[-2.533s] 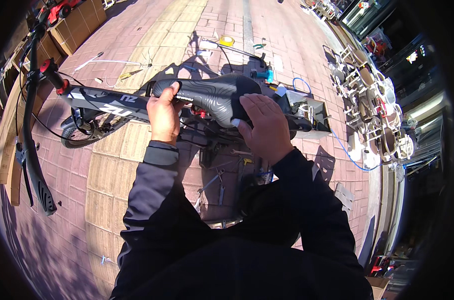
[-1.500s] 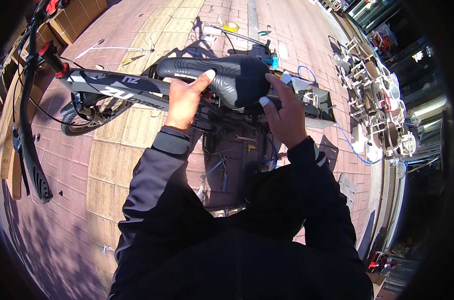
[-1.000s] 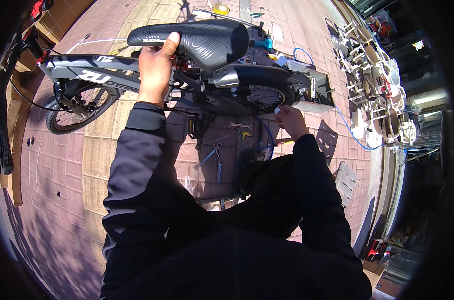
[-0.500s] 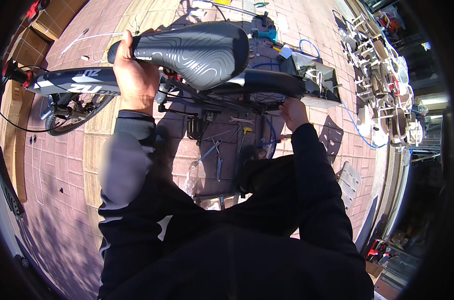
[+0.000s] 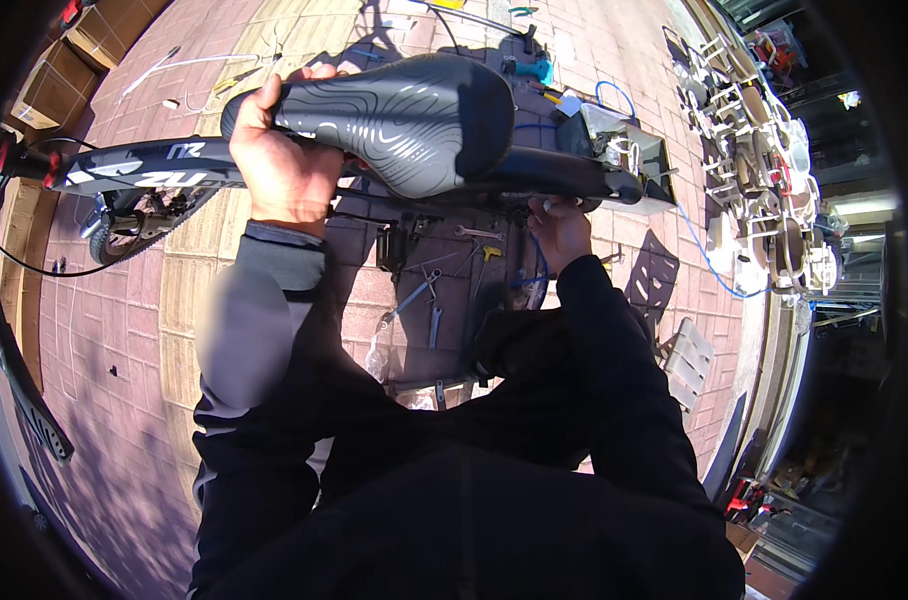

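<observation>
- Left hand point(image 5: 284, 175) grasps the narrow nose of the black bike seat point(image 5: 404, 120), thumb on the near side, other fingers wrapped over the far edge
- The seat's broad end points away to the right of the left fingers
- Right hand point(image 5: 566, 235) has its fingers bent just below the black mudguard point(image 5: 554, 168); whether they pinch anything, I cannot tell
- Bike frame point(image 5: 114, 168) extends to the left of the left fingers
- Open metal box point(image 5: 656, 165) beyond and right of the right fingers
- Wrench point(image 5: 479, 237) on the paving, left of the right fingers
</observation>
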Motion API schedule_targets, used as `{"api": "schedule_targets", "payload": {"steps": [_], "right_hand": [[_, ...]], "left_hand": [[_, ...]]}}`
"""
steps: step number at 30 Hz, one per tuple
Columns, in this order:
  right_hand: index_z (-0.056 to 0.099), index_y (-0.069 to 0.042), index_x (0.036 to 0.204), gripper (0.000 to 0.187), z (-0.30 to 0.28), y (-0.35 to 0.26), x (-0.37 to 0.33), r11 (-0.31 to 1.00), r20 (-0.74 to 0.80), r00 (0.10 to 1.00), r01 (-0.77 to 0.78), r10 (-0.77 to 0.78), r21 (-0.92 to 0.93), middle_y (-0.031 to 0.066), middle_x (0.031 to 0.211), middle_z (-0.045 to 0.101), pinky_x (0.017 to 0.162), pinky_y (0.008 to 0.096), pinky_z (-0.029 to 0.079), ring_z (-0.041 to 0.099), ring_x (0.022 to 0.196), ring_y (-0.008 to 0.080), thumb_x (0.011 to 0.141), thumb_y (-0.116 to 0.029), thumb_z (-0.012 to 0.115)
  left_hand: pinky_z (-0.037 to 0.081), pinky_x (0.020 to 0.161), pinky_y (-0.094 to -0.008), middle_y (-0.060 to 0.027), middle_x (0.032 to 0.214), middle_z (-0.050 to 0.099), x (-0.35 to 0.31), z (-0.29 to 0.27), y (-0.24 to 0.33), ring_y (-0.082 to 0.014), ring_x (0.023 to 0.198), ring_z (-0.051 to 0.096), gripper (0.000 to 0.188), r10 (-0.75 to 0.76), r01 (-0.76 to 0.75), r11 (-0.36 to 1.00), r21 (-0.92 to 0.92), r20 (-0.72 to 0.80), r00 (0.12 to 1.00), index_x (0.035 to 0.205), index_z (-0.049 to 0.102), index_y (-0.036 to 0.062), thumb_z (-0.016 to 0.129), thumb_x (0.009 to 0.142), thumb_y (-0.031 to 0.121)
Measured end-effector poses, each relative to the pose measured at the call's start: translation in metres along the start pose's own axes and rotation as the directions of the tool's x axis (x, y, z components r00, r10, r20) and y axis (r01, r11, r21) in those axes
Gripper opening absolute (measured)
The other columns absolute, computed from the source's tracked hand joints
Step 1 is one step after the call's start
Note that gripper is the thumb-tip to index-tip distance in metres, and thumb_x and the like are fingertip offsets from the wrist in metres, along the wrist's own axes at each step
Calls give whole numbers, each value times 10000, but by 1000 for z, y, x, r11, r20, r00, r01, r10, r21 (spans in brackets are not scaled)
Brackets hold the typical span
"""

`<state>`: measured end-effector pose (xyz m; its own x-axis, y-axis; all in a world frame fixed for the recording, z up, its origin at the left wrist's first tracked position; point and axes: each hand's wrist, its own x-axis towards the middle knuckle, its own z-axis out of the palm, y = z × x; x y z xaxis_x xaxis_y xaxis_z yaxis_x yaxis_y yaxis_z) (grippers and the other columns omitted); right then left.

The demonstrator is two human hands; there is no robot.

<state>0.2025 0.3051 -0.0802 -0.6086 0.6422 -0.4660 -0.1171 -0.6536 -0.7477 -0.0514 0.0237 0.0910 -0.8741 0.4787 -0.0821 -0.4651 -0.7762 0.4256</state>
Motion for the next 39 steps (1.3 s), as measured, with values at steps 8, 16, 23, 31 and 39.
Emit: {"api": "schedule_targets", "payload": {"steps": [8, 16, 23, 31, 39], "right_hand": [[703, 5, 1145, 256, 50, 64, -77, 343, 440, 883, 368, 161, -864, 122, 999, 757, 788, 326, 560, 711, 872, 182, 939, -78, 577], [754, -13, 924, 324, -52, 229, -12, -342, 346, 758, 585, 552, -736, 183, 977, 735, 821, 511, 554, 702, 934, 376, 943, -298, 599], [767, -14, 876, 427, -124, 293, 81, -421, 53, 975, 142, 216, -896, 184, 1021, 741, 857, 509, 555, 701, 961, 391, 1020, -330, 519], [701, 34, 1039, 341, -171, 370, 133, 97, -466, 876, -457, -122, -884, 236, 1076, 732, 913, 490, 563, 695, 1067, 415, 903, -280, 694], [702, -2, 882, 238, -174, 352, 121, 241, -168, 946, -238, 278, -941, 237, 919, 732, 696, 449, 581, 732, 840, 368, 962, -134, 521]], "left_hand": [[469, 1034, -539, -200, 1087, 727, 4, -3, 3, -367, 1090, 654, 364, -38, 38, 999, 28, -10, 999, 1097, 640, -32, 594, 962, 303], [482, 1049, -461, -179, 1128, 713, 23, -12, 2, -296, 1079, 665, 314, 51, -55, 970, 237, 22, 998, 1124, 627, -43, 622, 982, 237], [499, 1028, -434, -112, 1148, 713, 19, -24, 22, -238, 1083, 674, 381, 31, -28, 913, 407, -1, 1000, 1191, 649, 16, 660, 1008, 349], [475, 1067, -426, -111, 1228, 718, 16, -24, 31, -252, 1162, 667, 484, -30, 35, 929, 368, -19, 999, 1254, 671, 32, 649, 998, 441], [506, 1042, -393, -106, 1180, 723, 24, -23, 24, -227, 1108, 686, 406, 45, -17, 923, 386, -64, 997, 1212, 664, 24, 673, 997, 369]]}}
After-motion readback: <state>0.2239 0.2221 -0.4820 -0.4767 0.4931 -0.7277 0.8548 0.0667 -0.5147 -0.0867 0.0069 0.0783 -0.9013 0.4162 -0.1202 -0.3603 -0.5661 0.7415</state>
